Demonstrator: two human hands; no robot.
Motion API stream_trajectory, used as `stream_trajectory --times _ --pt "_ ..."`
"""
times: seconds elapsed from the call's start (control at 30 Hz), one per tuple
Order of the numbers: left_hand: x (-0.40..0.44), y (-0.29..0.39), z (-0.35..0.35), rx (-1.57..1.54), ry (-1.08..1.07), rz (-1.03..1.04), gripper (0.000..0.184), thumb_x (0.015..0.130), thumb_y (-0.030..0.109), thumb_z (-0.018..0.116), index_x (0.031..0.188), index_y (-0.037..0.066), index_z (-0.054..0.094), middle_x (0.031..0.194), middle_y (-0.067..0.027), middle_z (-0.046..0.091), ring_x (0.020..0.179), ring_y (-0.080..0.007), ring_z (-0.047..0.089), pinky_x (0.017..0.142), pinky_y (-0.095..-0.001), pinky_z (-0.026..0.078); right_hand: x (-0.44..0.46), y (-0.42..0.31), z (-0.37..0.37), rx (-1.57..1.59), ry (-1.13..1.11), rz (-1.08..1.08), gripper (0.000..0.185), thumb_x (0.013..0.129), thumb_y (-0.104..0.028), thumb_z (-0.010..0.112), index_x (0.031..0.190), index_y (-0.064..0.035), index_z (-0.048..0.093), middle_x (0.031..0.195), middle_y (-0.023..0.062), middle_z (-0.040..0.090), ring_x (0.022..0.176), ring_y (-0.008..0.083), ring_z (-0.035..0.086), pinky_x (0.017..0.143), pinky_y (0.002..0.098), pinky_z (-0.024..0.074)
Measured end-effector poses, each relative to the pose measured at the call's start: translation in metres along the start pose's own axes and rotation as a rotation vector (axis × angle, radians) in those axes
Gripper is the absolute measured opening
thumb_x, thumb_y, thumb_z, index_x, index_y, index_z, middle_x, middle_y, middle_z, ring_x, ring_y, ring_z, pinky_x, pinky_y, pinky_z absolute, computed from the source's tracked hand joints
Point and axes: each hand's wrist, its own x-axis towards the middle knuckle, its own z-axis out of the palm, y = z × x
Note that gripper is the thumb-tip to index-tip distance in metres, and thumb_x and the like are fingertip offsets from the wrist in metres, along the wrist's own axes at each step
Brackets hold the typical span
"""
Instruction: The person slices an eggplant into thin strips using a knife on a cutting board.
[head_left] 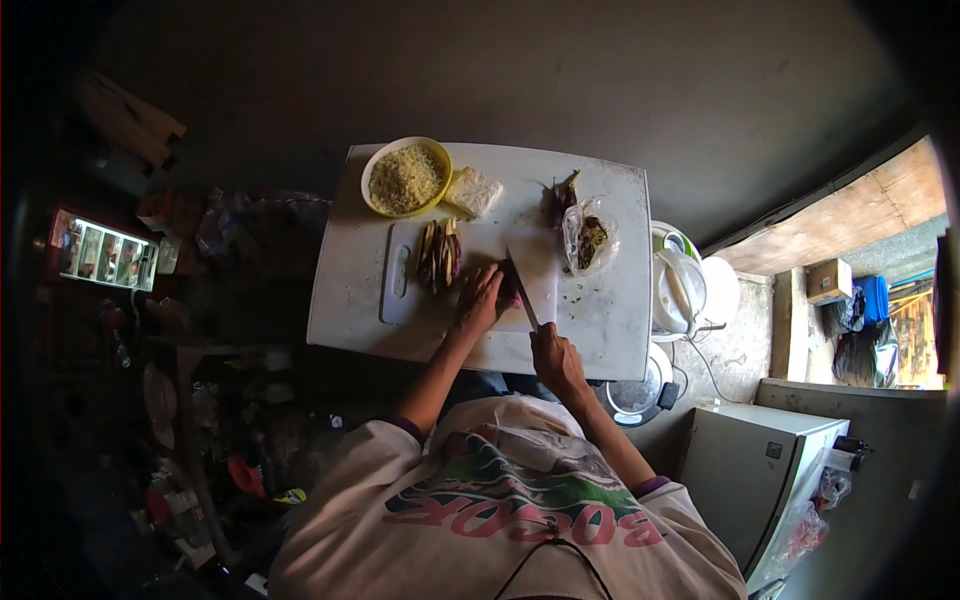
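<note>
My right hand [556, 357] is wrapped round the handle of a knife [524, 300], whose blade points away across the white cutting board [407, 308]. Close to the blade's left side, my left hand [483, 293] presses down with its fingers together on a purple eggplant [514, 299], mostly hidden beneath the hand and blade. Cut eggplant strips [440, 256], purple with pale flesh, lie in a bunch on the board's left half. Beyond the board's right end are uncut eggplants [563, 203] and a clear plastic bag [590, 240] with greenish scraps inside.
A yellow bowl [448, 172] of pale chopped or grated food stands at the white table's [345, 290] far left, beside a whitish wrapped packet [473, 192]. Right of the table are a white appliance [680, 290], a round-lidded pot [640, 385] and a white cabinet [740, 470].
</note>
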Motion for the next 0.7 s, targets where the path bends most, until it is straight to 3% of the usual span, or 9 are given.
stream_trajectory --times 0.37,0.53,0.7 --pt "0.000 -0.004 0.009 0.061 -0.003 0.009 0.076 0.080 0.062 0.058 0.123 0.000 0.054 0.137 -0.0162 0.047 0.123 -0.0391 0.046 0.101 -0.0560 0.032 -0.004 -0.008 0.011 -0.176 -0.043 0.093 0.032 0.096 -0.026 0.045 0.106 0.0044 0.040 0.064 0.0263 0.060 0.060 0.0449 0.062 0.055 0.0564 0.0489" --pt "-0.002 -0.005 0.012 0.117 -0.011 0.023 0.076 0.080 0.062 0.058 0.123 -0.001 0.054 0.138 -0.0156 0.047 0.123 -0.0387 0.046 0.101 -0.0549 0.032 0.002 -0.009 0.013 -0.201 -0.042 0.094 0.027 0.095 -0.023 0.044 0.102 0.0025 0.040 0.065 0.0268 0.061 0.062 0.0449 0.063 0.057 0.0554 0.0504" --pt "0.004 -0.006 0.009 0.121 -0.147 -0.040 0.078 0.080 0.060 0.061 0.126 -0.001 0.051 0.138 -0.0156 0.047 0.126 -0.0360 0.043 0.101 -0.0527 0.033 0.009 -0.018 0.016 -0.193 -0.053 0.120 0.022 0.093 -0.020 0.044 0.098 0.0010 0.040 0.064 0.0260 0.061 0.063 0.0447 0.063 0.058 0.0543 0.0516"
